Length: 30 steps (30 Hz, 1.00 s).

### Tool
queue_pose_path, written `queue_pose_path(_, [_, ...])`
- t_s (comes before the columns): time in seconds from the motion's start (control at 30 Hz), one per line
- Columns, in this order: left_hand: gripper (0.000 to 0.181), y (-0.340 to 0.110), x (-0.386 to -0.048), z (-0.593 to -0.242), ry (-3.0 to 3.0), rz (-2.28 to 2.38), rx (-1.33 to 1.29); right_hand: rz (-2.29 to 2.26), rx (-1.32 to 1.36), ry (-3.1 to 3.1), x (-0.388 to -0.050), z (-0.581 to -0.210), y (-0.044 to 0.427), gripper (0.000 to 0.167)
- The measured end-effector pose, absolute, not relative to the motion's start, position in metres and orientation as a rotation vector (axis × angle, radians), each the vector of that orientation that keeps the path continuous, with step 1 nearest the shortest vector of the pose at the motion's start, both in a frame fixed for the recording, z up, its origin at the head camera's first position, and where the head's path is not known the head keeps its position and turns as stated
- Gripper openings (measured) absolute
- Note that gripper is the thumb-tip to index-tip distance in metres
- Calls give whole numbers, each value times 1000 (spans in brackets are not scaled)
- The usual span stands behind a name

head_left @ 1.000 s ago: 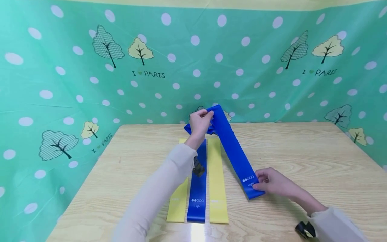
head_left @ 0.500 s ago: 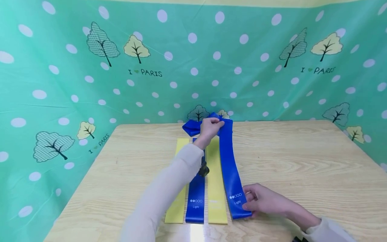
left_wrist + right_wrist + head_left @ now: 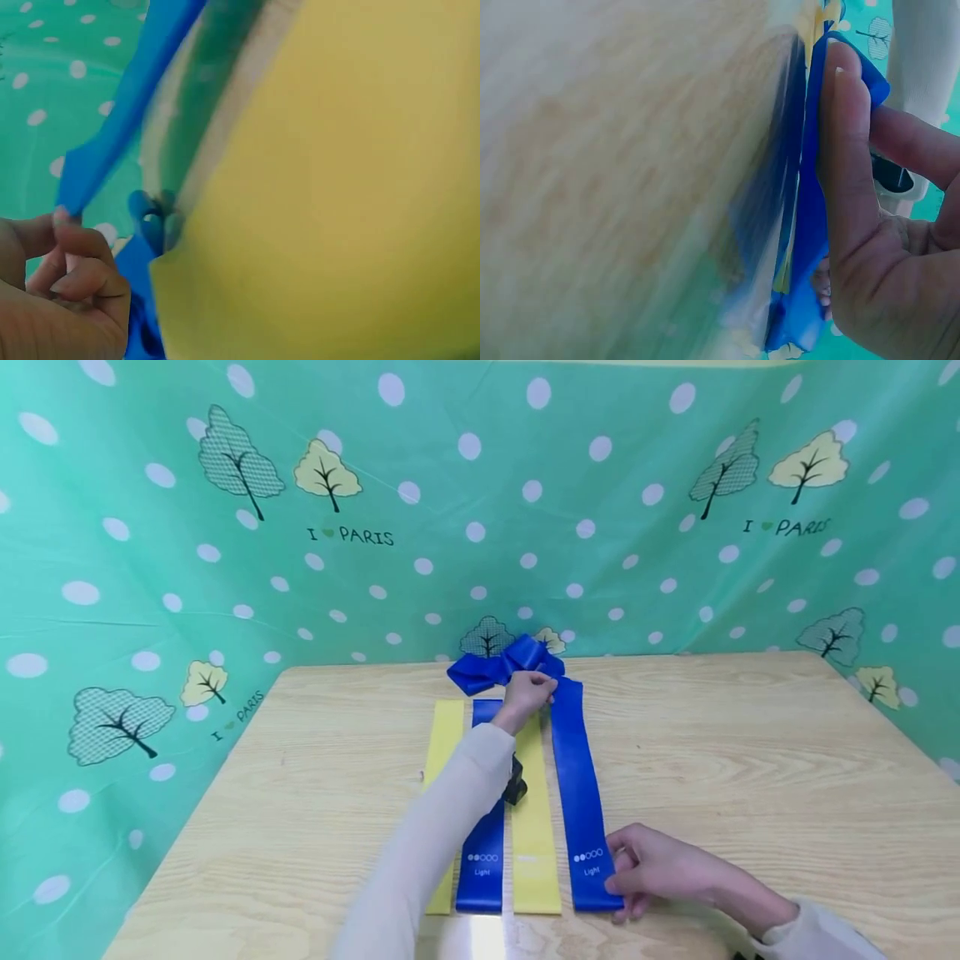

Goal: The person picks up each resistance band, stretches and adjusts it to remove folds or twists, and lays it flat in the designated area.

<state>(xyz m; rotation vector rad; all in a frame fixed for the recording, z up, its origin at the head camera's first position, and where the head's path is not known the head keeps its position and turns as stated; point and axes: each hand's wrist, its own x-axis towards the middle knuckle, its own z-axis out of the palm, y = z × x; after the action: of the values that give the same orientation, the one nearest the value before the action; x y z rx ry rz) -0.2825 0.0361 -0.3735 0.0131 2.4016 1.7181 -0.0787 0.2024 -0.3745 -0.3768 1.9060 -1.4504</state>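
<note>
A blue band (image 3: 577, 777) marked "Light" lies lengthwise at the right of a row of bands. My left hand (image 3: 527, 695) pinches its far end; in the left wrist view the fingertips (image 3: 66, 216) hold a blue corner. At the near end my right hand (image 3: 663, 870) grips the edge, thumb on top; in the right wrist view that hand (image 3: 885, 202) has blue material between thumb and fingers. Left of it are a yellow band (image 3: 534, 827), another blue band (image 3: 482, 877) and a second yellow band (image 3: 446, 727), partly hidden by my left arm.
Crumpled blue bands (image 3: 480, 672) lie at the back edge of the wooden table (image 3: 750, 760), just beyond my left hand. A green dotted cloth (image 3: 600, 527) hangs behind the table. A dark device sits on my left wrist.
The held blue band has come down and left from a slant to lie nearly parallel with the others. My left hand has moved right and nearer; my right hand has moved nearer and slightly left.
</note>
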Motion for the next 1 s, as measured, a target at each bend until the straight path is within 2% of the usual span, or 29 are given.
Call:
queue_pose_path(0.37, [17,37,-280,-380,2431,1634,-62,-1428,-361,1903,-81,-376,196,10])
queue_pose_path(0.53, [16,38,-278,-376,2390,1615,-59,-1375,-383,1942,-78,-376,197,16])
queue_pose_path(0.67, [11,38,-276,-375,2343,1662,-60,-1337,-384,1991,-77,-374,198,15])
queue_pose_path(1.0, [14,34,-270,-370,2297,1626,-38,-1005,-344,2330,-87,-367,203,24])
